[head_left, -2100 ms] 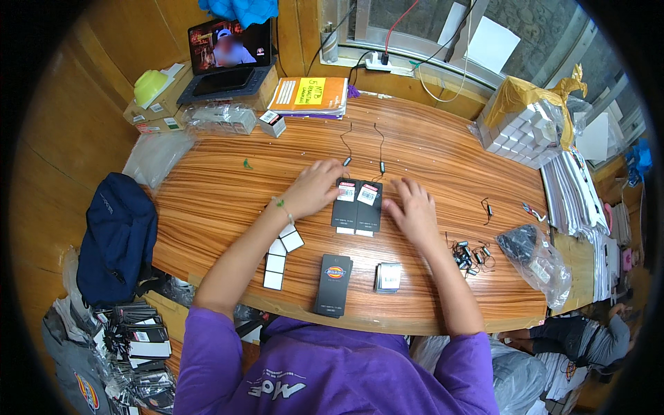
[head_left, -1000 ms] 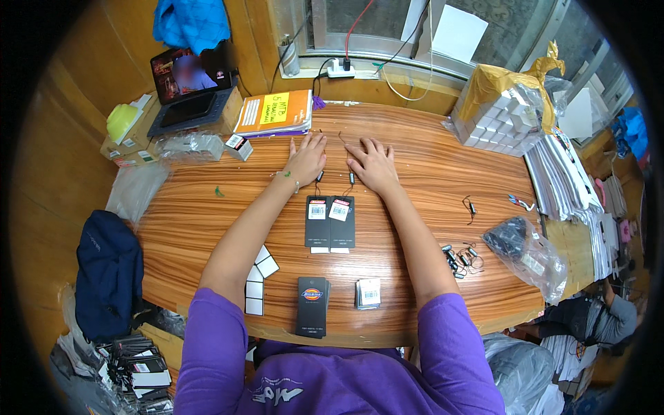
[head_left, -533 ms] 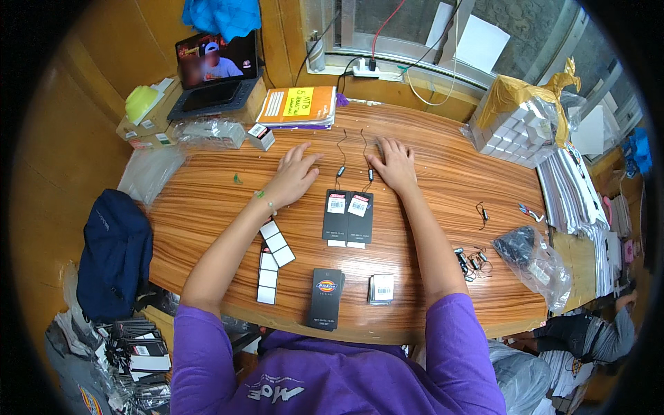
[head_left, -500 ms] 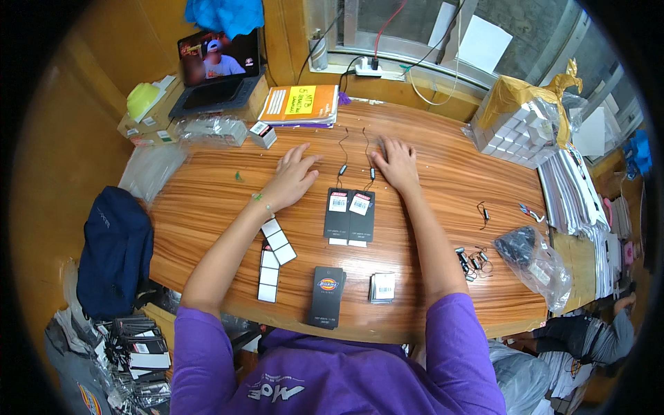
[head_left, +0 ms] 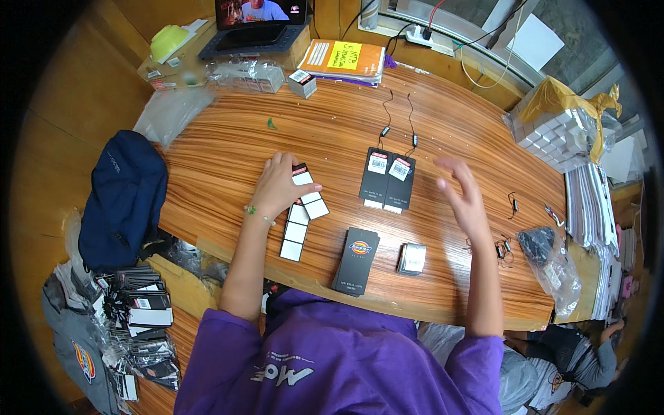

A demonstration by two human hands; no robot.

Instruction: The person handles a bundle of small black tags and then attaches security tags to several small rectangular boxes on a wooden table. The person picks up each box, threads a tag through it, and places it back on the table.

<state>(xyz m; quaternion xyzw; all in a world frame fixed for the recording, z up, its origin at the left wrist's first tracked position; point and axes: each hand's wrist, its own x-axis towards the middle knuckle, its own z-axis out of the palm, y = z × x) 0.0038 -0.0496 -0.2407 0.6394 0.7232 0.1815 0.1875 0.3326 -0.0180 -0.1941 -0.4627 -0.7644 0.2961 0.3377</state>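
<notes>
My left hand (head_left: 275, 188) rests at the upper end of two overlapping strips of black-edged white labels (head_left: 294, 232), its thumb stretched across the upper strip and its fingers apart from the thumb. My right hand (head_left: 465, 197) is raised above the table, open and holding nothing, to the right of two dark hang tags (head_left: 387, 181). Those tags lie side by side, each with a white barcode sticker and a looped black string (head_left: 413, 124). Closer to me are a stack of dark hang tags (head_left: 356, 263) and a small pile of barcode stickers (head_left: 412, 259).
Black string loops (head_left: 503, 250) and small snips (head_left: 553, 216) lie at the right, beside a plastic bag (head_left: 553, 270). A box of white packets (head_left: 553, 131) and paper stacks (head_left: 588, 214) line the right edge. Notebooks (head_left: 346, 62) and a tablet (head_left: 256, 34) stand at the back.
My left hand has drawn back toward me onto the label strips. My right hand has left the tabletop beside the tag strings and moved right and nearer. The camera view has shifted.
</notes>
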